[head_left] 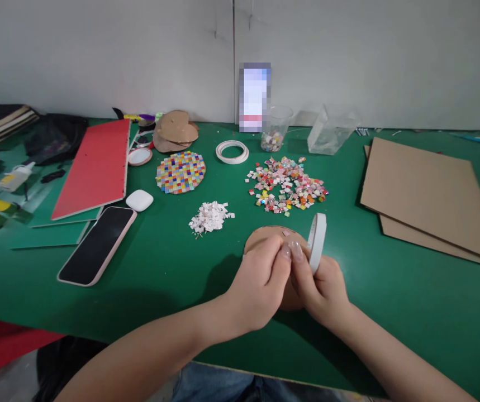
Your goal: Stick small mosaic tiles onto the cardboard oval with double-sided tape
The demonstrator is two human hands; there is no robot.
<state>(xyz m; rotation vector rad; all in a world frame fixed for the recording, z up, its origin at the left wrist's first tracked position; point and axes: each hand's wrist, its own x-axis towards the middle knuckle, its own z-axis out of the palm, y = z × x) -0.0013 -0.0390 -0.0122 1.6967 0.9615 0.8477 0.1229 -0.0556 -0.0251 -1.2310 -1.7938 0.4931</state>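
My left hand [260, 285] and my right hand [321, 287] meet over a round cardboard disc [265, 234] lying on the green table [390, 312]. Fingers of my right hand are curled around a white tape roll [317, 240] held upright on its edge. The closed fingers of my left hand pinch at the roll's tape end, which is too small to see clearly. Beyond the disc lie a pile of coloured mosaic tiles [286, 184] and a small heap of white paper bits [210, 216].
A finished mosaic disc [180, 172], a second tape roll [232, 151], a cup of tiles [274, 131] and a clear bag [332, 134] sit farther back. Cardboard sheets [428, 195] lie right. A phone [97, 245], white earbud case [139, 200] and red board [95, 167] lie left.
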